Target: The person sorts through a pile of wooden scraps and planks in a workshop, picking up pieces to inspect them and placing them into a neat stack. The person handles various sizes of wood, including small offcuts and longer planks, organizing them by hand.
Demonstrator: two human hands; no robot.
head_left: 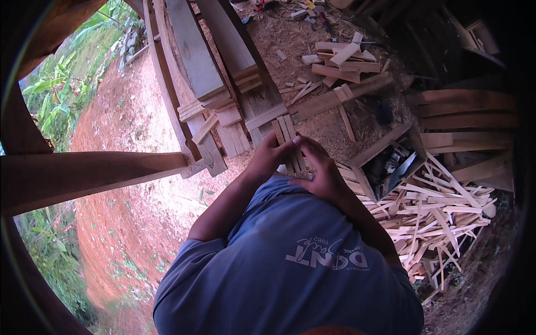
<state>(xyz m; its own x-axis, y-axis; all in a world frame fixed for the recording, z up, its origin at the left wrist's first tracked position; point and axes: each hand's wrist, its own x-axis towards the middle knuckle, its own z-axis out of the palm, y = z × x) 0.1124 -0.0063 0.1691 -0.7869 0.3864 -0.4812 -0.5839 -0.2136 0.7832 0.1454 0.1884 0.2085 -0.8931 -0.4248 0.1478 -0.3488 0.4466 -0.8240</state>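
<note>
Close in front of my body, a few narrow wooden strips (285, 127) lie side by side, pointing away from me. My left hand (264, 158) is closed on their left side, its fingertips partly hidden. From the right, my right hand (324, 171) grips them, with the index finger by the top face and the thumb lower down near my shirt. The strips' far ends reach a short crosswise board (267, 116) on the workbench. Just left of my left hand, short offcuts (228, 116) rest among the bench's long planks (195, 50).
An open wooden box (385, 159) holding dark tools stands at my right, beside a big heap of thin wood scraps (430, 215). Farther off lie stacked cut blocks (343, 61) on sawdust. A thick beam (95, 173) crosses at left, above bare reddish ground (128, 223).
</note>
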